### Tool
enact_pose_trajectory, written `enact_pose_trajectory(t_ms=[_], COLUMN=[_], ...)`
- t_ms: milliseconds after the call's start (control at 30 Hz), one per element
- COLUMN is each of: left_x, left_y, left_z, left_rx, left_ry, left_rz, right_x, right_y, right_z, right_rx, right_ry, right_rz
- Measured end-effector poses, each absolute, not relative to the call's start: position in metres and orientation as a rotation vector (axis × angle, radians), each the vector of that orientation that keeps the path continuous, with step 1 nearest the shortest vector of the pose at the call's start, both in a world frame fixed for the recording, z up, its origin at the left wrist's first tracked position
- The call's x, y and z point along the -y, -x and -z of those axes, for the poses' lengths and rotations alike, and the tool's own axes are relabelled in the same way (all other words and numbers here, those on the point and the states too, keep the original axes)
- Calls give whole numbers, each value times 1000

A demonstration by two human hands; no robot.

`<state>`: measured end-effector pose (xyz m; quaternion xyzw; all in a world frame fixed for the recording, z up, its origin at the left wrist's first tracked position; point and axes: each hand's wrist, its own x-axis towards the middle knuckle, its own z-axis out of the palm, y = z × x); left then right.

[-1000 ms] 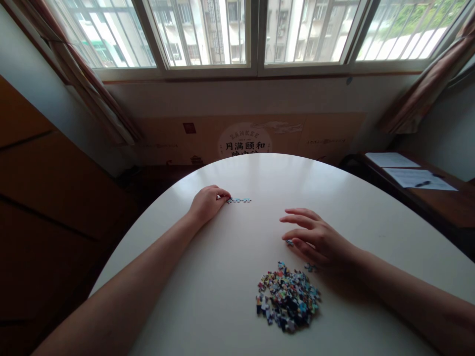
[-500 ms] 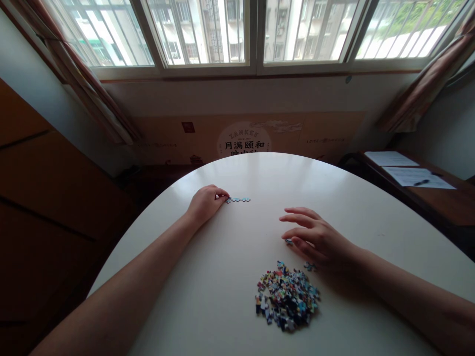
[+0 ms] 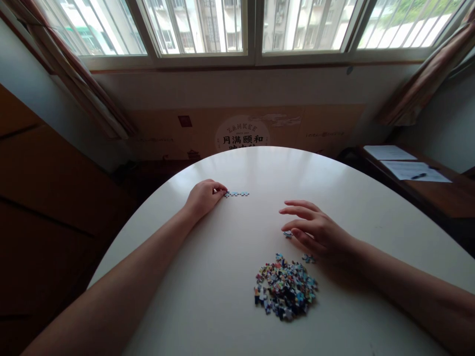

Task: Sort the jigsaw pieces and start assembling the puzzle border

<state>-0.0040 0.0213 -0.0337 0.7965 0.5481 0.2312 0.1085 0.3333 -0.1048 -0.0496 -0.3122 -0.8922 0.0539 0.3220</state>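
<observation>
Several light-blue jigsaw pieces form a short row (image 3: 239, 194) on the white round table (image 3: 208, 296). At the row's left end, my left hand (image 3: 204, 198) pinches a jigsaw piece (image 3: 227, 194) between thumb and fingertips; part of that piece is covered. My right hand (image 3: 315, 228) is open, its fingers spread low over the table. Just beneath its index fingertip is a single jigsaw piece (image 3: 287, 235). Nearer to me lies a heap of mixed, colourful jigsaw pieces (image 3: 285, 289), with a small loose piece (image 3: 308, 258) at its upper right, below my right hand.
A brown side table (image 3: 452, 198) with paper sheets (image 3: 415, 171) and a dark pen (image 3: 419, 176) stands at the right. Behind the round table are a printed panel (image 3: 148, 128) and a barred window. An orange-brown cabinet (image 3: 44, 198) fills the left side.
The whole view has shifted slightly, so everything appears a little higher. Both hands keep nearly the same positions over the table, and the pieces stay where they were.
</observation>
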Motion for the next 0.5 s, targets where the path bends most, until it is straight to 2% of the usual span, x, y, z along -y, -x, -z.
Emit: enact_pose_trajectory(t_ms=[500], left_x=[-24], left_y=[5], left_z=[39], left_rx=[-1657], left_ry=[-2292], left_rz=[-896], right_x=[121], right_y=[-324], right_z=[36], right_rx=[2517], right_ry=[618], right_rz=[-130])
